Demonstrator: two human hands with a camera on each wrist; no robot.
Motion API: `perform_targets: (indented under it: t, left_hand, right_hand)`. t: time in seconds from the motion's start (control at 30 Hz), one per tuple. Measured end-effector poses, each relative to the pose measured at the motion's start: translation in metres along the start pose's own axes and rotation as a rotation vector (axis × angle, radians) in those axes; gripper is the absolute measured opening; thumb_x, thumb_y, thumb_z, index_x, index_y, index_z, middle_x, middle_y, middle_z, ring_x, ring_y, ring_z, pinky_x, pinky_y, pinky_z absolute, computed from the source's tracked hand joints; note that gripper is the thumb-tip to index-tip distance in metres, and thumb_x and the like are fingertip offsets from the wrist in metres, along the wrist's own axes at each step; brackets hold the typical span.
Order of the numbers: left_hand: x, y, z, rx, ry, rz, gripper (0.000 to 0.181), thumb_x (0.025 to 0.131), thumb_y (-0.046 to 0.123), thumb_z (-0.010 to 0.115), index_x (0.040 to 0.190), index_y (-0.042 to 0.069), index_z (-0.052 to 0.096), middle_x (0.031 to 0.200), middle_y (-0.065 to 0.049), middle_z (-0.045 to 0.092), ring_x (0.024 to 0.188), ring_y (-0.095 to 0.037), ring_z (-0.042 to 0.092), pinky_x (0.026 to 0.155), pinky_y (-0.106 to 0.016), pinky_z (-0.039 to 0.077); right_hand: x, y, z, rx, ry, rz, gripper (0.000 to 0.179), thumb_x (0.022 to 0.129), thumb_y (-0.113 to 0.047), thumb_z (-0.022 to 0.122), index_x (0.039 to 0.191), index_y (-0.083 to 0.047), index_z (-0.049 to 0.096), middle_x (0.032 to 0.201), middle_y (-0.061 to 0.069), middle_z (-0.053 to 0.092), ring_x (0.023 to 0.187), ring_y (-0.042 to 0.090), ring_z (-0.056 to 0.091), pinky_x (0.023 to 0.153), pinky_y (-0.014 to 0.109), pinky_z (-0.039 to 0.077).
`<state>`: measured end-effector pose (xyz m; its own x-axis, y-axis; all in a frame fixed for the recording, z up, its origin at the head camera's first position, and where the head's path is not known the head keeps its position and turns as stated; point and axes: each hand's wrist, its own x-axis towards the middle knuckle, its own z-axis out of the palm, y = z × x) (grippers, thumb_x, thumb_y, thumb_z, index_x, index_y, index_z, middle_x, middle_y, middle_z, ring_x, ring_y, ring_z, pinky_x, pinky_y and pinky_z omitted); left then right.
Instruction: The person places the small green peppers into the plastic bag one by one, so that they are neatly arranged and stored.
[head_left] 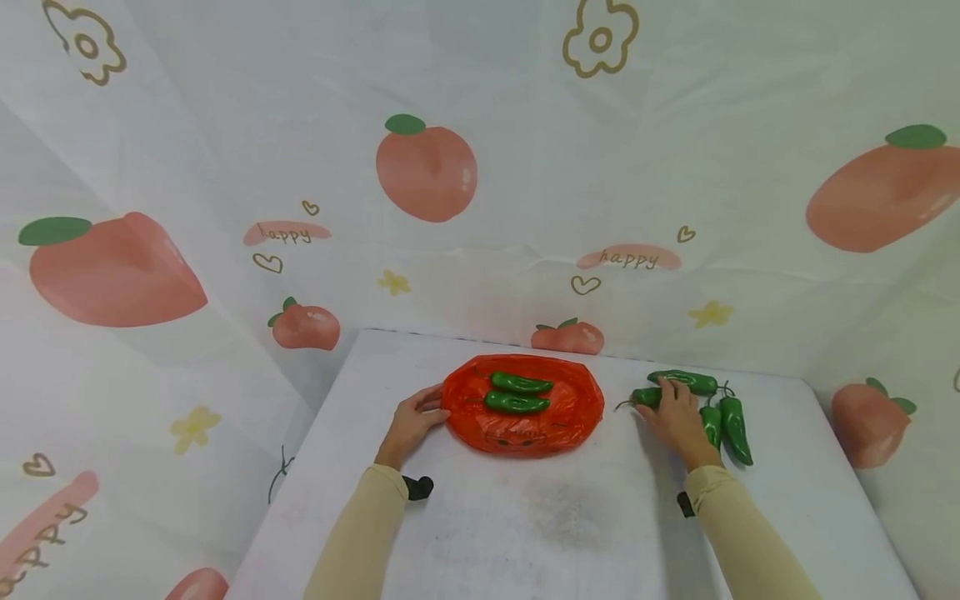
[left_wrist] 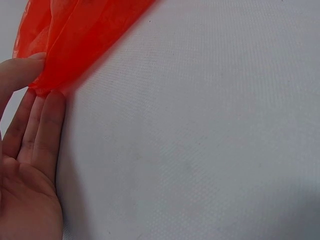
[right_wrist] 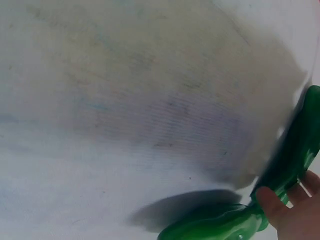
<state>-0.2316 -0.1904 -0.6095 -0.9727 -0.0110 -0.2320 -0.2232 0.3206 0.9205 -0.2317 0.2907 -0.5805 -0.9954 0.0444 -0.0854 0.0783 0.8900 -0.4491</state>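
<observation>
"Where was the pepper in play?"

"The green pepper lay at the right hand, thumb and fingers pinching it; how firmly, I couldn't tell. Its long axis ran roughly crosswise on the table, stem aimed left, toward the red bag."

"Which hand was nearer?"

"The right, touching it. The left hand was well apart, past the bag, gripping its left edge, thumb above and fingers underneath."

"And inside the bag?"

"Spread open between the hands, it held a pair of peppers, side by side, also crosswise."

"Any others?"

"A far pepper just beyond the right hand, two slanting peppers to its right."
</observation>
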Motion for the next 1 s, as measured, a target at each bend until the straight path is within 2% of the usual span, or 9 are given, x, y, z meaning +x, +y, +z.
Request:
perform_targets:
  t: [0.27,0.4,0.53,0.73,1.0]
  left_hand:
    - [0.002,0.001,0.0,-0.009,0.0,0.007,0.056,0.092,0.017,0.076,0.144,0.024,0.058,0.141,-0.004,0.065,0.131,-0.024,0.06,0.112,-0.045,0.051]
    - [0.002,0.001,-0.001,-0.006,0.0,0.013,0.056,0.091,0.018,0.077,0.144,0.024,0.059,0.14,-0.004,0.065,0.13,-0.024,0.061,0.112,-0.046,0.05]
    - [0.002,-0.002,-0.001,-0.003,-0.004,0.008,0.056,0.091,0.019,0.077,0.143,0.024,0.059,0.141,-0.004,0.065,0.131,-0.025,0.061,0.112,-0.046,0.05]
    - [0.006,-0.005,0.0,0.006,-0.002,0.001,0.057,0.091,0.023,0.077,0.145,0.024,0.058,0.141,-0.005,0.065,0.132,-0.027,0.06,0.113,-0.048,0.049]
    - [0.002,-0.004,0.0,0.007,-0.003,-0.001,0.056,0.092,0.021,0.076,0.144,0.024,0.058,0.142,-0.005,0.064,0.133,-0.027,0.059,0.112,-0.047,0.051]
  right_hand:
    - [-0.002,0.004,-0.006,-0.051,0.0,-0.031,0.068,0.098,-0.015,0.062,0.15,0.011,0.028,0.149,0.044,0.024,0.133,0.068,0.023,0.102,0.079,0.036]
    - [-0.003,0.003,-0.01,-0.107,-0.04,-0.012,0.061,0.095,-0.009,0.061,0.148,0.01,0.035,0.147,0.043,0.028,0.131,0.069,0.024,0.101,0.078,0.037]
    - [-0.004,0.002,-0.014,-0.169,-0.052,-0.025,0.053,0.095,-0.005,0.061,0.143,0.009,0.044,0.145,0.042,0.035,0.128,0.068,0.027,0.102,0.076,0.039]
    - [-0.008,0.0,-0.017,-0.21,-0.026,-0.077,0.043,0.093,0.0,0.06,0.135,0.007,0.053,0.138,0.042,0.044,0.125,0.069,0.032,0.099,0.076,0.04]
    - [-0.007,-0.003,-0.019,-0.208,0.032,-0.137,0.038,0.088,-0.003,0.072,0.123,0.007,0.061,0.13,0.038,0.055,0.114,0.061,0.046,0.1,0.072,0.039]
